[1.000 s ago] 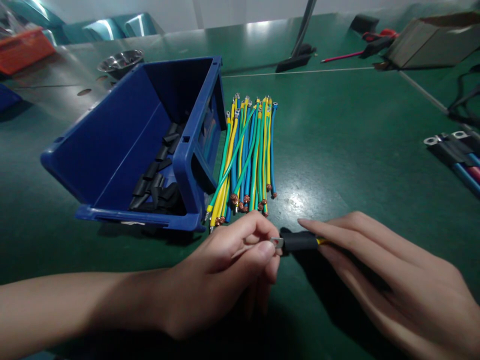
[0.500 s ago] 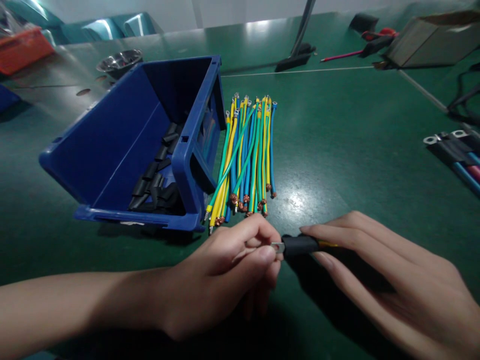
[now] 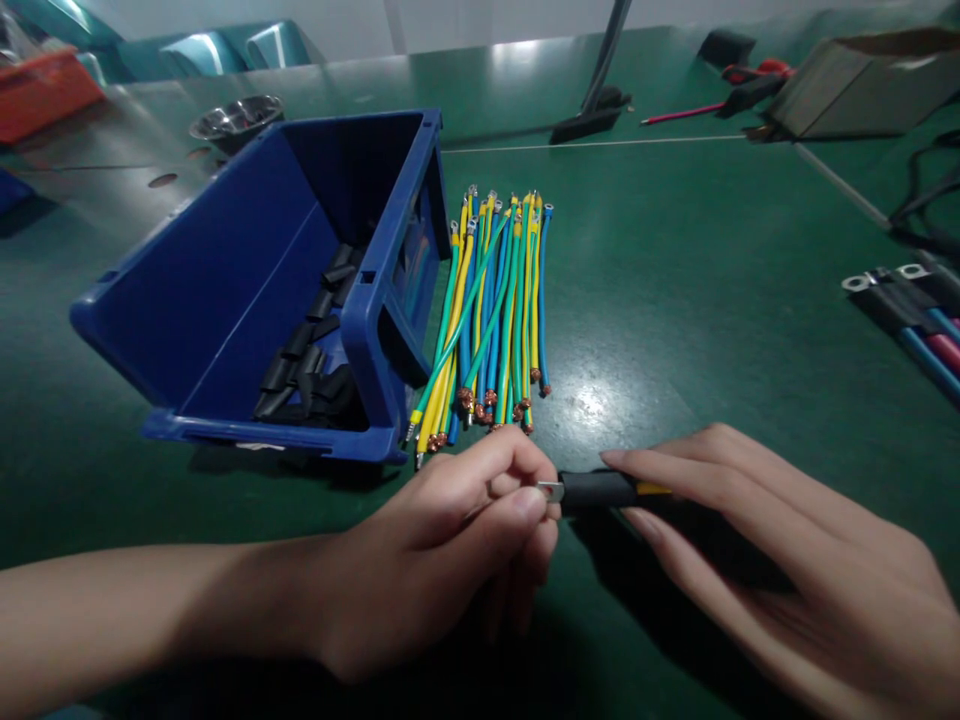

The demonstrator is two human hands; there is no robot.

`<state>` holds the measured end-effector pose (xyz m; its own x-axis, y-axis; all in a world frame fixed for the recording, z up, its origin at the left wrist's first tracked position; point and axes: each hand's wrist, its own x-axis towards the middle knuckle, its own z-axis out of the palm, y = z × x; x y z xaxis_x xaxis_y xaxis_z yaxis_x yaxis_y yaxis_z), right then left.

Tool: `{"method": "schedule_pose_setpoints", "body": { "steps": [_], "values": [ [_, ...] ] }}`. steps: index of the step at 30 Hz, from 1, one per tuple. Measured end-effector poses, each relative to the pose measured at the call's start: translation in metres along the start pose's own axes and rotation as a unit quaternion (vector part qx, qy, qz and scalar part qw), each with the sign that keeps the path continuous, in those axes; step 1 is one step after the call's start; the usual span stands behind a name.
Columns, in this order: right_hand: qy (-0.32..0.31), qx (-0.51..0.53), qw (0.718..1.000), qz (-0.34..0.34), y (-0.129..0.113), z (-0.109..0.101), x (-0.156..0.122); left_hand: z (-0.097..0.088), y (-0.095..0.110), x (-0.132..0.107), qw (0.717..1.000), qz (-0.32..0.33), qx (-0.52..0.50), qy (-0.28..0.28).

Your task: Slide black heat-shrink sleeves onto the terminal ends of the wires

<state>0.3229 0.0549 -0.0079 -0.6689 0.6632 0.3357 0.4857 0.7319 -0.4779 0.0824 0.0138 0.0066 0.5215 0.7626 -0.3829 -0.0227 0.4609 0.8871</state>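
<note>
My left hand (image 3: pixel 457 560) pinches the small metal terminal (image 3: pixel 551 489) at the end of a yellow-green wire. A black sleeve (image 3: pixel 596 489) covers the wire just behind the terminal, and my right hand (image 3: pixel 780 570) grips that sleeve and wire between thumb and fingers. Both hands hover low over the green table, close to the camera. A bundle of yellow, green and blue wires (image 3: pixel 495 310) lies just beyond them. To its left stands a blue bin (image 3: pixel 247 290) with several black sleeve pieces (image 3: pixel 307 370) inside.
A steel bowl (image 3: pixel 236 118) sits behind the bin. A cardboard box (image 3: pixel 862 75) and a red-handled tool (image 3: pixel 742 85) lie at the far right. Thick cables with lugs (image 3: pixel 911 310) rest at the right edge. An orange tray (image 3: pixel 41 90) is at the far left.
The black sleeve has shifted slightly along the wire toward the terminal, and a bit of yellow wire shows behind it. Both hands stay nearly in place.
</note>
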Motion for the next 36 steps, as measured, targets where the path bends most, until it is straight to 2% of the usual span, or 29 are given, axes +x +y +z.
{"method": "schedule_pose_setpoints", "body": {
  "steps": [13, 22, 29, 36],
  "values": [
    [0.007, -0.003, 1.000, -0.014, 0.0016, 0.0007, -0.0012, 0.0017, 0.0019, 0.0005, 1.000, -0.007, -0.008, 0.001],
    [-0.034, 0.031, 0.999, 0.008, 0.0051, 0.0004, 0.0011, 0.0005, -0.0012, 0.0005, 1.000, -0.011, -0.009, 0.004],
    [-0.028, 0.033, 0.999, -0.009, 0.0022, -0.0010, 0.0003, 0.0015, 0.0023, -0.0018, 1.000, -0.015, -0.008, -0.005],
    [-0.071, 0.076, 0.994, -0.029, 0.0023, 0.0012, -0.0040, -0.0003, -0.0010, -0.0058, 0.999, 0.009, 0.035, 0.002]
  ]
}}
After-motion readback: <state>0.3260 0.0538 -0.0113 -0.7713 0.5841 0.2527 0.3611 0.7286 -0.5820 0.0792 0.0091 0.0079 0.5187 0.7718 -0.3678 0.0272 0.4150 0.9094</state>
